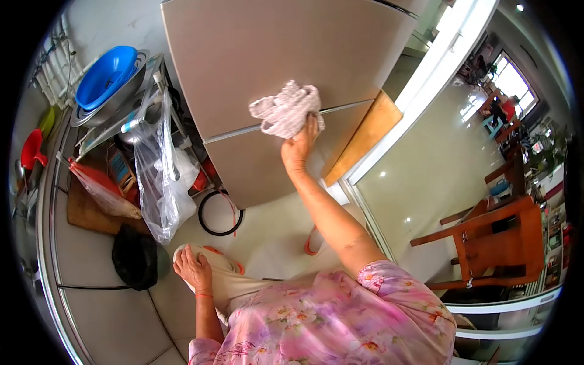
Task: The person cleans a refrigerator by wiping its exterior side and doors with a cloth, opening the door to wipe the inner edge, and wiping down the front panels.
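Observation:
A crumpled pale pink cloth (286,109) lies against the front of a brownish refrigerator (261,55), close to the seam between its upper and lower doors. My right hand (300,145) grips the cloth from below, arm stretched forward, and the folds hide most of its fingertips. My left hand (193,267) rests on my bent knee, its fingers laid out flat and nothing in them.
Left of the refrigerator, a rack (161,73) carries a blue basin (108,76) and metal bowls. Clear plastic bags (159,182) hang there, near a black bag (134,258). A black ring (204,213) lies on the floor. A wooden chair (496,243) stands beyond the door frame.

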{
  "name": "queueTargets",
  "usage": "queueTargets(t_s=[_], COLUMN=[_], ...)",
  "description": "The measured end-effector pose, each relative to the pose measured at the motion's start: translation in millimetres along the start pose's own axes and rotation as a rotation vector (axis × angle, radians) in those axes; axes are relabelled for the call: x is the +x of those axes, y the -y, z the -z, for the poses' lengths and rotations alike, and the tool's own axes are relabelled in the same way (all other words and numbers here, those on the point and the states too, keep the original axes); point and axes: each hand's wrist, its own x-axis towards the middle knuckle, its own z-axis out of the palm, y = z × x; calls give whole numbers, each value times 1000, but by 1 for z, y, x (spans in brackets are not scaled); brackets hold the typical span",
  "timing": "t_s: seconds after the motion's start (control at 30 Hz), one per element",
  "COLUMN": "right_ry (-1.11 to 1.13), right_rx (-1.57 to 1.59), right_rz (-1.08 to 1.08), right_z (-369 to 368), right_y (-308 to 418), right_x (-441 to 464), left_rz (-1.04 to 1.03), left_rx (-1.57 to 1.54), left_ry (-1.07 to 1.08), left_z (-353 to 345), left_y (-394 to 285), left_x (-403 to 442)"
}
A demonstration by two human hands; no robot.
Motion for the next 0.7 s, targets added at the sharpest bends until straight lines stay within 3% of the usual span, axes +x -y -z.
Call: queueTargets(t_s=[0.13, 0.23, 0.3, 0.4, 0.57, 0.67, 0.7], right_ry=[281, 451, 629, 782, 803, 814, 812], right_rx=[-92, 58, 422, 659, 406, 304, 286], right_rz=[151, 333, 121, -127, 111, 101, 102], right_z=[16, 33, 42, 48, 77, 100, 105], right_y=[16, 32, 42, 38, 23, 38, 43], right_x=[-15, -25, -35, -61, -83, -82, -83], left_rz=[-103, -115, -154, -74, 58, -36, -22], left_rx=[29, -402, -659, -809, -990, -1034, -1161], left_ry=[42, 71, 86, 31, -235, -192, -81], left_z=[2, -11, -13, -1, 50, 53, 52], left_y=[-8, -32, -62, -101, -130, -124, -127], left_x=[1, 2, 5, 10, 21, 26, 26])
